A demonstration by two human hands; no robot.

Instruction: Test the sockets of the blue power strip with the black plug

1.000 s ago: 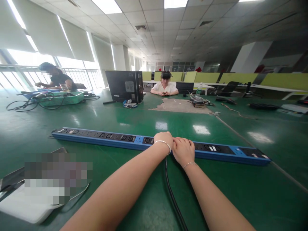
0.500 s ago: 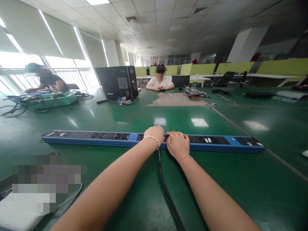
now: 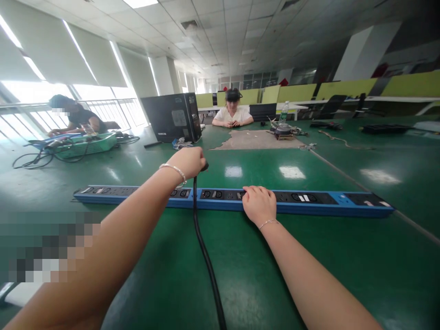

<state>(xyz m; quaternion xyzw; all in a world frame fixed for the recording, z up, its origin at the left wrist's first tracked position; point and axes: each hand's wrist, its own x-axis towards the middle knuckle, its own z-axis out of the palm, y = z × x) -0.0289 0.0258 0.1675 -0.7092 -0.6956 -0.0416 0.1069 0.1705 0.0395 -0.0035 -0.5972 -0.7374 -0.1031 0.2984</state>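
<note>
A long blue and black power strip (image 3: 220, 205) lies crosswise on the green table, its rows of sockets facing up. Above and behind the strip, left of its middle, my left hand (image 3: 188, 162) is closed around a black plug (image 3: 205, 166); mostly the plug's tip shows past the fingers. From that hand a thick black power cord (image 3: 208, 261) hangs down across the strip and runs toward me. My right hand (image 3: 260, 204) lies over the strip right of centre, fingers curled over its top and covering some sockets.
A black computer case (image 3: 172, 117) stands at the back, with gloves (image 3: 181, 143) beside it. Far left is a green basket (image 3: 85, 145) with cables. Across the table sits a person (image 3: 233, 112); another person (image 3: 77, 114) is at the left. A bottle (image 3: 283, 111) stands behind some parts.
My left hand has lifted off the strip and moved up and left, bringing the plug and cord along. Sockets formerly under it now show. My right hand stays on the strip.
</note>
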